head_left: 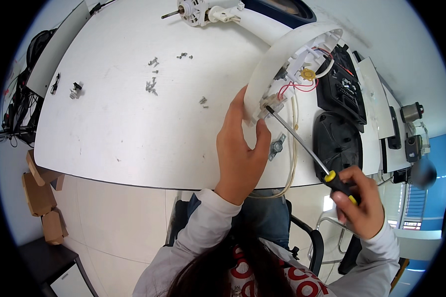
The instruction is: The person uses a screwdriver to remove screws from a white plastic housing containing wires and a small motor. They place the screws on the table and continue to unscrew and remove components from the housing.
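Note:
My left hand (240, 158) grips the rim of a white round plastic housing (257, 74), tilted up on its side, with red wires (297, 86), a yellow round part (307, 74) and a pale terminal piece (275, 101) inside. My right hand (357, 198) is closed on a black-and-yellow screwdriver (305, 146), its tip at the pale piece. Below the housing lie a metal bracket (277, 146) and a cream cable (295, 163). A white column (260, 27) with a motor assembly (193, 12) lies behind the housing on the white table (119, 119).
Small screws (152, 86) lie in several groups, with a small part (76, 89) farther left. A black tool case (342, 84) and a dark moulded cover (334, 133) sit at the right. Cardboard (39, 193) is beside the table's left front, and a chair armrest (312, 237) is below.

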Action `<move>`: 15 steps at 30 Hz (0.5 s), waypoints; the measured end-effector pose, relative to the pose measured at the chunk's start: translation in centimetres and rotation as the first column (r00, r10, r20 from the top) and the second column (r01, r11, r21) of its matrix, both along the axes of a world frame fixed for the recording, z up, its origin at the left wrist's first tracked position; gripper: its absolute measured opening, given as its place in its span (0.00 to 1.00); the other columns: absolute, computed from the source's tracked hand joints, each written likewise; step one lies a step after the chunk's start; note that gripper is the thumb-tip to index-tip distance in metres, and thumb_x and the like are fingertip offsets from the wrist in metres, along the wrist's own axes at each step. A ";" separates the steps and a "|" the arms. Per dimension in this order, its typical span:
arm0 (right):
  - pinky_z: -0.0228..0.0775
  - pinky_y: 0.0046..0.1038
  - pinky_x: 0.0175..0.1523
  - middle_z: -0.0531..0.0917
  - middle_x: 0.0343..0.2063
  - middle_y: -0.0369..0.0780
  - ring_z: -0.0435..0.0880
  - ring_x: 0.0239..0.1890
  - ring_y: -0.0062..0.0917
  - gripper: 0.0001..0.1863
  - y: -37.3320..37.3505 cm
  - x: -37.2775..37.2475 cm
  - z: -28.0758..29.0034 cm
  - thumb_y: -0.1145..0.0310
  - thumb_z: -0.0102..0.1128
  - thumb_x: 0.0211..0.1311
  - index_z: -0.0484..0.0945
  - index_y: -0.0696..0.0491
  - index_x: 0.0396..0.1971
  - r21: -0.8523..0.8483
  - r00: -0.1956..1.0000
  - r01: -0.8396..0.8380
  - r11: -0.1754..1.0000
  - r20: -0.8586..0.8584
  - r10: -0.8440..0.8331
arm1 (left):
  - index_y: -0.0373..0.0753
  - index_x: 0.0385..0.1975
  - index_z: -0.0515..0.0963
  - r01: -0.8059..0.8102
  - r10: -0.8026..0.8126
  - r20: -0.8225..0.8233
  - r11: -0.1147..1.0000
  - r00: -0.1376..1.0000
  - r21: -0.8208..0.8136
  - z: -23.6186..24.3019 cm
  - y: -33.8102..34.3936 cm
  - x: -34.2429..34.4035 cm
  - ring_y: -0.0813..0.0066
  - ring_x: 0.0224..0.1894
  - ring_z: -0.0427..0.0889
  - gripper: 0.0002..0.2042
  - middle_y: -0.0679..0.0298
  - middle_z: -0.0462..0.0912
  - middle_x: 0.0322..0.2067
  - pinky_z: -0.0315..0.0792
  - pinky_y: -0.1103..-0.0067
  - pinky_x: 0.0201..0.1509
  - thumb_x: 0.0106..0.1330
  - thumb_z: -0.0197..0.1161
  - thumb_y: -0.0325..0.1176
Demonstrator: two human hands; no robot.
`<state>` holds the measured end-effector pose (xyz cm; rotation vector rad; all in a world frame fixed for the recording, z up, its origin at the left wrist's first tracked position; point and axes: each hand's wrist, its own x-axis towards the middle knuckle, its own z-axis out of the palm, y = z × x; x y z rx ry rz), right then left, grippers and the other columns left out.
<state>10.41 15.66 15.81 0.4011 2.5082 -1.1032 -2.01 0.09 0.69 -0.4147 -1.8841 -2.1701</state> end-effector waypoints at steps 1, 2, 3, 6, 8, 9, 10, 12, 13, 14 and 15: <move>0.69 0.21 0.21 0.76 0.31 0.44 0.76 0.16 0.23 0.18 0.4 -0.1 -0.2 0.63 0.55 0.64 0.67 0.63 0.43 -0.338 0.986 0.147 0.929 0.127 -0.110 | 0.27 0.57 0.62 -0.012 0.012 -0.007 1.000 1.000 -0.006 -0.2 0.1 0.0 0.61 0.42 0.75 0.24 0.48 0.75 0.43 0.69 0.74 0.48 0.58 0.54 0.21; 0.69 0.20 0.21 0.76 0.31 0.43 0.75 0.15 0.21 0.19 1.1 -0.2 -0.7 0.60 0.53 0.66 0.67 0.63 0.44 -0.612 0.946 0.309 0.728 0.280 -0.166 | 0.28 0.58 0.63 -0.025 0.024 -0.014 1.000 1.000 -0.013 -0.3 0.2 -0.1 0.59 0.38 0.76 0.25 0.46 0.76 0.41 0.70 0.73 0.43 0.57 0.54 0.21; 0.69 0.19 0.21 0.76 0.30 0.43 0.75 0.15 0.19 0.21 1.5 -0.3 -1.0 0.58 0.51 0.67 0.67 0.63 0.44 -0.779 0.886 0.460 0.426 0.437 -0.156 | 0.28 0.58 0.62 -0.030 0.029 -0.036 1.000 0.999 -0.009 -0.5 0.2 -0.1 0.58 0.38 0.76 0.25 0.46 0.76 0.41 0.70 0.73 0.43 0.57 0.54 0.21; 0.69 0.19 0.21 0.77 0.33 0.41 0.76 0.16 0.20 0.22 1.7 -0.7 -0.2 0.56 0.50 0.67 0.67 0.62 0.46 -0.606 0.945 0.291 0.740 0.301 -0.126 | 0.28 0.58 0.62 -0.041 0.040 -0.093 0.999 0.995 -0.006 -0.7 0.4 -0.3 0.57 0.39 0.76 0.26 0.46 0.75 0.42 0.70 0.72 0.44 0.57 0.54 0.21; 0.70 0.22 0.22 0.78 0.34 0.43 0.80 0.19 0.27 0.18 1.7 -0.4 -0.1 0.65 0.58 0.63 0.68 0.60 0.46 -0.279 0.992 0.000 0.960 0.118 0.034 | 0.28 0.58 0.61 -0.043 0.041 -0.120 0.999 0.992 -0.016 -0.7 0.5 -0.3 0.57 0.39 0.76 0.26 0.46 0.75 0.42 0.70 0.72 0.44 0.57 0.54 0.21; 0.70 0.24 0.23 0.78 0.34 0.44 0.80 0.19 0.29 0.18 1.1 -0.3 -0.2 0.67 0.59 0.61 0.68 0.60 0.45 0.084 0.987 -0.155 0.984 -0.038 0.159 | 0.28 0.58 0.61 -0.046 0.044 -0.116 0.999 0.992 -0.021 -0.7 0.5 -0.4 0.57 0.39 0.76 0.26 0.46 0.75 0.42 0.70 0.72 0.44 0.57 0.54 0.21; 0.70 0.25 0.23 0.78 0.33 0.45 0.80 0.20 0.32 0.18 0.0 -0.3 -0.1 0.69 0.61 0.59 0.68 0.60 0.45 0.451 0.937 -0.230 0.862 -0.138 0.322 | 0.28 0.58 0.61 -0.047 0.044 -0.110 0.999 0.993 -0.025 -0.7 0.5 -0.4 0.57 0.39 0.76 0.26 0.46 0.75 0.42 0.70 0.72 0.44 0.57 0.54 0.21; 0.69 0.29 0.24 0.78 0.32 0.49 0.79 0.21 0.40 0.18 -0.6 -0.2 -0.5 0.71 0.63 0.55 0.69 0.59 0.43 0.793 0.839 -0.120 0.598 -0.241 0.488 | 0.28 0.58 0.61 -0.044 0.041 -0.093 0.999 0.995 -0.025 -0.6 0.3 -0.3 0.57 0.39 0.76 0.26 0.47 0.75 0.42 0.70 0.73 0.44 0.57 0.55 0.22; 0.69 0.29 0.24 0.78 0.31 0.49 0.79 0.21 0.40 0.17 -0.6 -0.2 -0.4 0.71 0.63 0.55 0.69 0.59 0.42 0.770 0.843 -0.151 0.620 -0.228 0.488 | 0.28 0.58 0.62 -0.040 0.038 -0.082 0.999 0.996 -0.022 -0.5 0.2 -0.3 0.58 0.39 0.76 0.26 0.47 0.76 0.42 0.70 0.73 0.44 0.57 0.55 0.22; 0.68 0.29 0.23 0.78 0.31 0.49 0.79 0.21 0.40 0.17 -0.6 -0.1 -0.3 0.71 0.62 0.56 0.68 0.59 0.42 0.745 0.846 -0.182 0.641 -0.215 0.489 | 0.28 0.58 0.62 -0.038 0.037 -0.071 0.999 0.997 -0.019 -0.4 0.1 -0.3 0.58 0.39 0.76 0.26 0.47 0.76 0.41 0.70 0.73 0.44 0.57 0.55 0.22; 0.68 0.29 0.23 0.78 0.31 0.49 0.78 0.20 0.41 0.16 -0.5 0.0 -0.1 0.71 0.62 0.56 0.68 0.58 0.41 0.722 0.851 -0.209 0.660 -0.198 0.487 | 0.27 0.58 0.62 -0.023 0.023 -0.039 1.000 0.999 -0.009 -0.3 0.1 -0.2 0.61 0.43 0.75 0.25 0.49 0.75 0.44 0.69 0.74 0.48 0.58 0.54 0.21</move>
